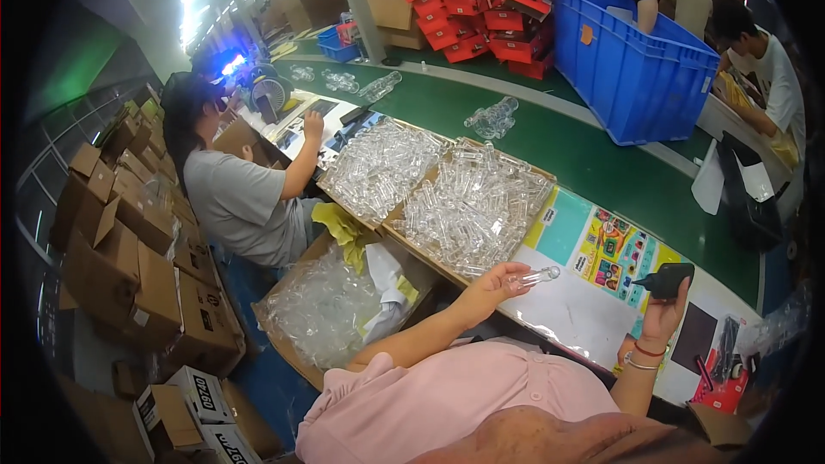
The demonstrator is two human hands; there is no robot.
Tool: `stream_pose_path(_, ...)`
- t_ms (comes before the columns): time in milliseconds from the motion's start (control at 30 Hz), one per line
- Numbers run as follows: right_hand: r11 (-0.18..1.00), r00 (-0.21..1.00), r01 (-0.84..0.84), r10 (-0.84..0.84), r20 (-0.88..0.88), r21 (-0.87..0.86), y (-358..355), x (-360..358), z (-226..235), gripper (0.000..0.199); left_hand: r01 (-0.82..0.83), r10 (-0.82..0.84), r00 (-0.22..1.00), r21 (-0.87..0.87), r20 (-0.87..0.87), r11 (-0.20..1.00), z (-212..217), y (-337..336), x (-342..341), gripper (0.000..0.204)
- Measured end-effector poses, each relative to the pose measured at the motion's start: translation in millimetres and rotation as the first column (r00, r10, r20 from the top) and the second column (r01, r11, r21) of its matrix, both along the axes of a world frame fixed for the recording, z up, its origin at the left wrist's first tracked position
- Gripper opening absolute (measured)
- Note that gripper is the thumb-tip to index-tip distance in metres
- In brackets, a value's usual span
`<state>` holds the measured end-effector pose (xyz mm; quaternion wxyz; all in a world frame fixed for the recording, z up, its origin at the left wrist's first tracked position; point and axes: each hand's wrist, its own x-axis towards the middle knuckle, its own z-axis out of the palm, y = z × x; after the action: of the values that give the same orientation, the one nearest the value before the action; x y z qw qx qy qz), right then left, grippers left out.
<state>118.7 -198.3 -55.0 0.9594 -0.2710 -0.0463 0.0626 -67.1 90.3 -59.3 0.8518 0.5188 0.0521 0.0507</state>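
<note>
My left hand [492, 286] is closed on the end of a small clear plastic tube-shaped piece [540, 277], its rounded end pointing right. My right hand [663, 320], a bracelet at its wrist, grips a black bottle-like object [668, 279] with a narrow nozzle pointing left toward the clear piece. The two are apart. Just beyond my left hand lies a cardboard tray [553, 182] heaped with clear plastic pieces [481, 198] of a similar kind. A second heap of clear pieces [384, 167] fills the tray to its left.
Between my hands spreads a white worktop [580, 309] with colourful printed sheets [614, 249]. A green conveyor belt [593, 167] runs beyond, carrying a blue crate [632, 69] and clear bagged bundles [494, 119]. Left sits a co-worker [236, 185]; a carton of clear plastic [318, 305] stands below.
</note>
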Motion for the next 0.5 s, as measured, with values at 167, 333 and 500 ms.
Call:
stream_pose_path(167,0.997,0.998,-0.049,0.052,-0.048,0.063,5.2,-0.8,6.6,0.021,-0.076,0.063,0.986,0.075,0.152,0.994,13.9,15.0,-2.8,0.037)
stream_pose_path(333,0.998,0.991,-0.010,0.019,-0.131,0.065,-11.7,1.2,-18.2,0.018,-0.464,0.409,0.865,0.152,0.291,0.873,56.1,114.8,14.3,0.069)
stream_pose_path(500,0.974,0.975,-0.214,0.209,0.069,0.078,-15.9,8.8,-33.2,0.018,-0.537,0.527,0.843,0.235,0.108,0.810,95.6,258.9,48.7,0.076)
